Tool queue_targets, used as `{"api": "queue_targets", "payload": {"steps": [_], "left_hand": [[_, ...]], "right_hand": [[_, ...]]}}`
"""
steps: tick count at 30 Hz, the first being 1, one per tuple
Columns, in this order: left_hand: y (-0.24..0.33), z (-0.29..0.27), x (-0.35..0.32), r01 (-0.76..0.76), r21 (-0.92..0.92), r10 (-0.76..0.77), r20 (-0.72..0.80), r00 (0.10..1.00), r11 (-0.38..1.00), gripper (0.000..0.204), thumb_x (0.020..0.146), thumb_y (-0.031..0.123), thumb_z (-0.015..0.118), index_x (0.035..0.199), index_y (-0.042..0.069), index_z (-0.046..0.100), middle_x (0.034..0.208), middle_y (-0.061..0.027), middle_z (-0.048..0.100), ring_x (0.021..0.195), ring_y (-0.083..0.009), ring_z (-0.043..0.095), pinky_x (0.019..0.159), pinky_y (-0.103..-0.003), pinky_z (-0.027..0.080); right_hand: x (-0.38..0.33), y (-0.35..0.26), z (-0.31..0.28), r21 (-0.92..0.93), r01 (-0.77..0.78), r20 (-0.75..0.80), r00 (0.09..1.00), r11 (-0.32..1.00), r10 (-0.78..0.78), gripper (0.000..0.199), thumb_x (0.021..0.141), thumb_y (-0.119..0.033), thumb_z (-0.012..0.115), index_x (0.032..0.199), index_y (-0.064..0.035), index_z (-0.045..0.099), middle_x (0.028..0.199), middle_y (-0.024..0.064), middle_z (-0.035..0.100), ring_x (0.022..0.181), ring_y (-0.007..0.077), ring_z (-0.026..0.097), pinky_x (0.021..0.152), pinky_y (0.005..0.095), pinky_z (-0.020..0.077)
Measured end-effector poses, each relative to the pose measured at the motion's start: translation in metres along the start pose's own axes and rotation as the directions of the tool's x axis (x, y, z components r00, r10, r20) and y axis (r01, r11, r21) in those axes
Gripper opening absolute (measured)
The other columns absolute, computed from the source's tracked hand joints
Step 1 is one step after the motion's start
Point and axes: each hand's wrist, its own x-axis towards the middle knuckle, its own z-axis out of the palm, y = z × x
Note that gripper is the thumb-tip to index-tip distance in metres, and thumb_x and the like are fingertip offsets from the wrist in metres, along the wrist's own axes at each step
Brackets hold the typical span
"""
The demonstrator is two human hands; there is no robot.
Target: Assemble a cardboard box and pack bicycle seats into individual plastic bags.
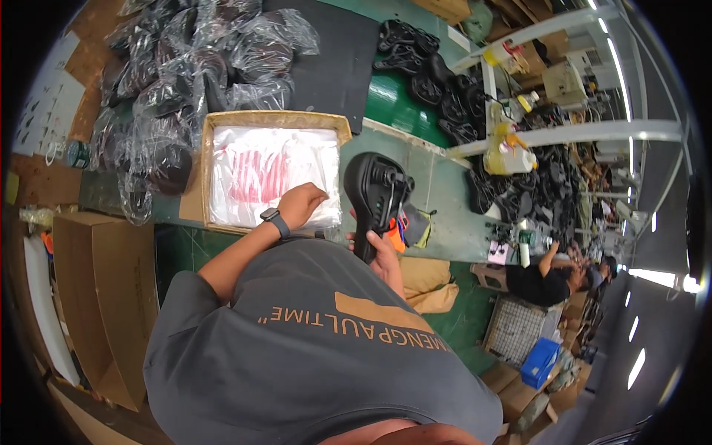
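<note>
My right hand (382, 254) grips a black bike saddle (365, 185) by its narrow end. The saddle's wide end points away from me, and its underside with the fittings faces right. My left hand (300, 203), with a dark watch on the wrist, is over a stack of clear plastic bags (248, 167) with red print. Its fingers are drawn together near the right edge of the stack; whether they pinch a bag is too small to tell. The bags lie in a shallow cardboard box (343, 127) on the green table, just left of the saddle.
Several plastic-wrapped saddles (174, 89) are piled at the far left, beside a black mat (337, 55). Bare black saddles (426, 74) lie beyond, to the right. Cardboard boxes (104, 297) stand at my left. A co-worker in black (530, 283) sits at the right, near a blue crate (540, 362).
</note>
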Motion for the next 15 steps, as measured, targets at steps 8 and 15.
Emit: {"api": "queue_targets", "payload": {"steps": [8,15], "left_hand": [[0.035,-0.008,-0.021,0.289,-0.449,-0.109,0.384,0.917,0.846,0.018,0.101,0.010,0.062,0.103,-0.002,0.075,0.105,-0.0116,0.078,0.096,-0.0275,0.074,0.087,-0.038,0.057],[-0.001,-0.123,-0.011,0.052,-0.910,-0.314,0.195,0.929,-0.411,0.025,0.109,0.017,0.054,0.121,0.001,0.068,0.116,-0.0096,0.075,0.108,-0.0220,0.072,0.098,-0.040,0.058]], "right_hand": [[0.042,0.016,-0.006,0.082,-0.183,-0.030,0.982,0.980,0.186,0.036,0.100,-0.021,0.073,0.124,0.0031,0.061,0.108,0.0188,0.070,0.088,0.0276,0.072,0.079,0.0395,0.0641],[0.020,-0.004,-0.001,0.399,0.072,0.065,0.992,0.914,-0.107,0.042,0.097,-0.027,0.077,0.124,0.0009,0.061,0.107,0.0157,0.066,0.100,0.0258,0.065,0.086,0.0385,0.0573]]}}
